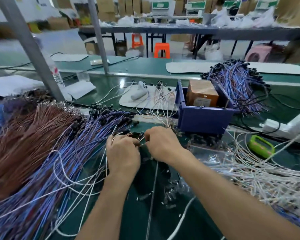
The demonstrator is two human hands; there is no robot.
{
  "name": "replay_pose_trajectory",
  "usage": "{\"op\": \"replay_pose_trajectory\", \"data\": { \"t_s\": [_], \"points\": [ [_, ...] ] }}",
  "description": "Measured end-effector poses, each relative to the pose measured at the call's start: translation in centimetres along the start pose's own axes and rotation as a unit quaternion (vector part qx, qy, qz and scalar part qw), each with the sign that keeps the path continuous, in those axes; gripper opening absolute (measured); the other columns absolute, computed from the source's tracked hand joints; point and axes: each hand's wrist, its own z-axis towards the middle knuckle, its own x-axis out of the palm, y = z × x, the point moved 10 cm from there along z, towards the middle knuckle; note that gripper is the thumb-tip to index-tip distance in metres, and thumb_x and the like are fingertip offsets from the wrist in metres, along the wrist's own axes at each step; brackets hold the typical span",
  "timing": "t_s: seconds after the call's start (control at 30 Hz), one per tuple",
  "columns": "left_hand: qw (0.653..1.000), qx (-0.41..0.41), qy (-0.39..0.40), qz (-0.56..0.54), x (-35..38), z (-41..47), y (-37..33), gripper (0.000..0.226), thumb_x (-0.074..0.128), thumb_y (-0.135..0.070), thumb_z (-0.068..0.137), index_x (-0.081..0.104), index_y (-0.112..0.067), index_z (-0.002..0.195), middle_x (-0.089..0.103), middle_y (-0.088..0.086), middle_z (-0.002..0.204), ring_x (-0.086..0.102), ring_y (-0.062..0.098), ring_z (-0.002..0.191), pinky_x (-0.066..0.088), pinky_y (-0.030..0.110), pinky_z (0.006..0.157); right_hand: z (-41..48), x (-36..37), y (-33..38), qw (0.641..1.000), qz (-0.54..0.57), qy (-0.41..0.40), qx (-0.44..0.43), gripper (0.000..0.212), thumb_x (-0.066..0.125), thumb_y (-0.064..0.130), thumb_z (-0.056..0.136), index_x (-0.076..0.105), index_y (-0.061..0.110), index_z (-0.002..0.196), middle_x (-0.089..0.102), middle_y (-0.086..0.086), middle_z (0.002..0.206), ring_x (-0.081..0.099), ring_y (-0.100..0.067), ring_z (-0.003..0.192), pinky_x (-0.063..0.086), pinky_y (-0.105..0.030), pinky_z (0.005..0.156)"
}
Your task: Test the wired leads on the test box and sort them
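My left hand (122,153) and right hand (163,144) meet at the near centre of the green bench (133,222), fingers curled, pinching thin wired leads (115,133) between them. Blue-violet leads (68,153) fan left and white leads (258,179) right. The blue crate (203,118) stands just beyond.

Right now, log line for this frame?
left hand: pinches thin wired leads | right hand: pinches same leads | blue plastic bin: behind hands, brown cardboard box inside | blue-purple lead pile: left | white lead pile: right
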Motion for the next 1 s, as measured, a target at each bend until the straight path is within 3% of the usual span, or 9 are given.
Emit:
{"op": "replay_pose_trajectory", "data": {
  "t_s": [0.1,0.23,0.33,0.4,0.5,0.63,0.8,0.87,1.0],
  "points": [
    [0.999,-0.020,-0.009,-0.028,0.2,0.1,0.9,0.013,0.069,-0.032,0.096,0.081,-0.034,0.101,0.074,-0.006,0.112,0.055,0.013,0.123,0.006,0.036,0.126,-1.1,-3.0,-2.4,0.987,0.130,-0.079,0.054,0.013,0.052,0.018,0.096,0.058,0.023,0.086,0.066,0.001,0.085,0.062,-0.025,0.079,0.050,-0.038,0.069],
    [0.999,-0.025,-0.006,-0.043,0.3,-0.1,0.9,0.014,0.069,-0.033,0.096,0.081,-0.031,0.103,0.076,-0.004,0.112,0.059,0.016,0.120,0.008,0.040,0.128,-3.7,-6.8,-6.6,0.930,0.324,-0.130,0.112,0.013,0.060,0.023,0.098,0.060,0.029,0.087,0.069,0.004,0.077,0.062,-0.013,0.063,0.047,-0.027,0.053],
    [0.997,-0.005,-0.045,-0.069,-0.6,-0.3,0.0,0.013,0.079,-0.028,0.089,0.083,-0.024,0.100,0.074,0.002,0.124,0.059,0.022,0.125,0.018,0.046,0.127,-5.9,-7.8,-9.1,0.801,0.563,-0.140,0.148,0.008,0.061,0.010,0.099,0.063,0.016,0.094,0.077,-0.007,0.086,0.071,-0.025,0.075,0.060,-0.037,0.071],
    [0.992,0.029,-0.094,-0.085,-1.7,-0.7,-1.4,0.036,0.086,-0.022,0.081,0.078,-0.017,0.115,0.063,0.008,0.142,0.056,0.031,0.131,0.035,0.054,0.120,-7.3,-7.8,-10.1,0.708,0.678,-0.121,0.156,0.007,0.059,0.007,0.100,0.061,0.012,0.096,0.079,-0.012,0.094,0.075,-0.025,0.087,0.062,-0.035,0.079],
    [0.975,0.110,-0.091,-0.169,-2.1,-1.9,-4.9,0.077,0.079,-0.023,0.082,0.047,-0.021,0.152,0.046,0.001,0.155,0.049,0.018,0.134,0.040,0.043,0.113,-9.1,-7.8,-11.0,0.642,0.748,-0.094,0.141,0.006,0.065,0.009,0.091,0.063,0.012,0.096,0.078,-0.014,0.101,0.075,-0.028,0.099,0.061,-0.037,0.082],
    [0.957,0.222,-0.069,-0.176,-1.5,-3.6,-8.7,0.049,0.074,-0.022,0.091,0.063,-0.019,0.138,0.074,0.001,0.116,0.060,0.012,0.108,0.054,0.046,0.102,-10.9,-7.5,-12.0,0.531,0.831,-0.097,0.132,0.006,0.066,0.014,0.084,0.071,0.012,0.087,0.076,-0.017,0.098,0.075,-0.030,0.091,0.062,-0.037,0.075],
    [0.955,0.218,-0.046,-0.197,-1.9,-4.5,-9.0,0.035,0.062,-0.037,0.097,0.074,-0.020,0.124,0.069,-0.007,0.086,0.057,0.011,0.083,0.042,0.024,0.079,-12.2,-7.3,-15.2,0.390,0.892,-0.176,0.146,0.017,0.066,0.019,0.087,0.073,0.004,0.086,0.076,-0.015,0.091,0.074,-0.024,0.077,0.062,-0.031,0.069],
    [0.947,0.245,-0.078,-0.192,-2.6,-5.3,-9.8,0.029,0.063,-0.032,0.096,0.078,-0.014,0.113,0.072,-0.005,0.082,0.052,0.004,0.077,0.040,0.021,0.075,-12.6,-6.9,-15.5,0.387,0.895,-0.178,0.133,0.025,0.066,0.025,0.090,0.070,0.003,0.100,0.074,-0.015,0.102,0.071,-0.021,0.081,0.061,-0.030,0.073],
    [0.939,0.276,-0.077,-0.190,-2.4,-6.1,-11.0,0.021,0.078,-0.020,0.089,0.080,-0.018,0.110,0.068,-0.008,0.079,0.050,0.005,0.076,0.039,0.021,0.076,-12.2,-4.0,-11.8,0.575,0.798,-0.078,0.163,0.033,0.065,0.026,0.090,0.072,0.002,0.112,0.075,-0.015,0.106,0.067,-0.018,0.076,0.058,-0.029,0.069]
  ]
}}
